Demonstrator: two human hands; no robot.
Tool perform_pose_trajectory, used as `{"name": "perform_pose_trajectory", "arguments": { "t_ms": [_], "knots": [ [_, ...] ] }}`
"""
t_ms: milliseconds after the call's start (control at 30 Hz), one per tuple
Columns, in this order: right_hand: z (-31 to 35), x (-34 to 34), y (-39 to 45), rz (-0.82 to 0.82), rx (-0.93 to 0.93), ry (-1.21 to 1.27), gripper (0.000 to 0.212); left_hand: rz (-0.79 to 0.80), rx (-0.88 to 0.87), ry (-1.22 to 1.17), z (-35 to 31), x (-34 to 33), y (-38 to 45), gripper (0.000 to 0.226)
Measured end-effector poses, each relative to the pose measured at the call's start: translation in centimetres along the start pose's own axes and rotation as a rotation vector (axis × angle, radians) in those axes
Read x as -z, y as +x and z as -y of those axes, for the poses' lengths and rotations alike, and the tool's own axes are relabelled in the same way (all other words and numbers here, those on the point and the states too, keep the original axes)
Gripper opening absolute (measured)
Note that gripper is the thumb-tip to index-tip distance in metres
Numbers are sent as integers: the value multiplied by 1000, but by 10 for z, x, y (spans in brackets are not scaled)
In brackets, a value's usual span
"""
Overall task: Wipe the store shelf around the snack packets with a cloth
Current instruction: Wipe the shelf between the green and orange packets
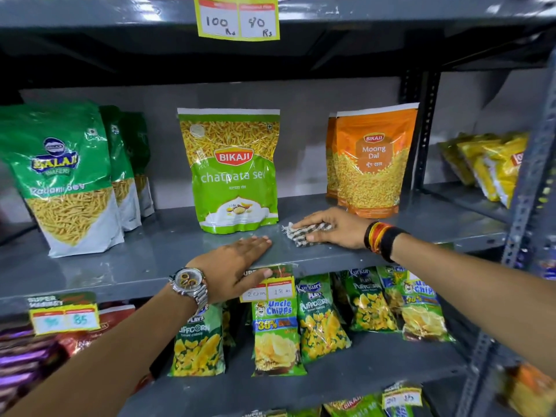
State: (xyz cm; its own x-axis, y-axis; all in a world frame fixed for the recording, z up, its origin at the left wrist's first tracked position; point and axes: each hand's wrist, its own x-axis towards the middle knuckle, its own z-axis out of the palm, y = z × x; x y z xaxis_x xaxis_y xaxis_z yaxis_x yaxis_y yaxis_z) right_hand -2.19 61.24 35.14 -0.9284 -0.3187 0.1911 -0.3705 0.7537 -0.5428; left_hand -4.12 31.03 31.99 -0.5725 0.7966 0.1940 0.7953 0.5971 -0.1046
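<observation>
Left hand (231, 263) flat on shelf (120, 260) — right hand (334, 225) presses cloth (301, 233).

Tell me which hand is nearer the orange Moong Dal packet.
Right. The right hand, pressing the cloth on the shelf, lies just in front of the Moong Dal packet; the left hand rests farther left at the shelf's front edge.

Bare forearms; a steel wristwatch (189, 285) on the left, red-and-black bands (379, 239) on the right.

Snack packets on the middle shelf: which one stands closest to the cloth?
The green Bikaji chatpata sev packet, standing mid-shelf. The checked cloth under the right hand lies just beside its base; the orange Moong Dal packet stands farther back.
</observation>
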Motion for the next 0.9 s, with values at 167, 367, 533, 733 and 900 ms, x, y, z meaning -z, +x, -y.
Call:
{"name": "perform_pose_trajectory", "arguments": {
  "t_ms": [167, 367, 533, 733, 900],
  "knots": [
    [-2, 20, 26, -206, -84, -9, 37, 3, -4, 0, 1, -1, -1, 80],
    [-8, 6, 27, -139, -142, -142, 38, 13, 9, 3, 4, -2, 0, 81],
    [10, -2, -36, 79, 56, 13, 39, 19, 6, 13, 1, -1, 0, 81],
    [18, 10, -27, -137, -145, -43, 38, 16, 11, -6, 0, -1, -1, 78],
    [30, -6, -45, 73, 20, -5, 37, 4, 5, -6, 0, -1, -2, 78]
  ]
}}
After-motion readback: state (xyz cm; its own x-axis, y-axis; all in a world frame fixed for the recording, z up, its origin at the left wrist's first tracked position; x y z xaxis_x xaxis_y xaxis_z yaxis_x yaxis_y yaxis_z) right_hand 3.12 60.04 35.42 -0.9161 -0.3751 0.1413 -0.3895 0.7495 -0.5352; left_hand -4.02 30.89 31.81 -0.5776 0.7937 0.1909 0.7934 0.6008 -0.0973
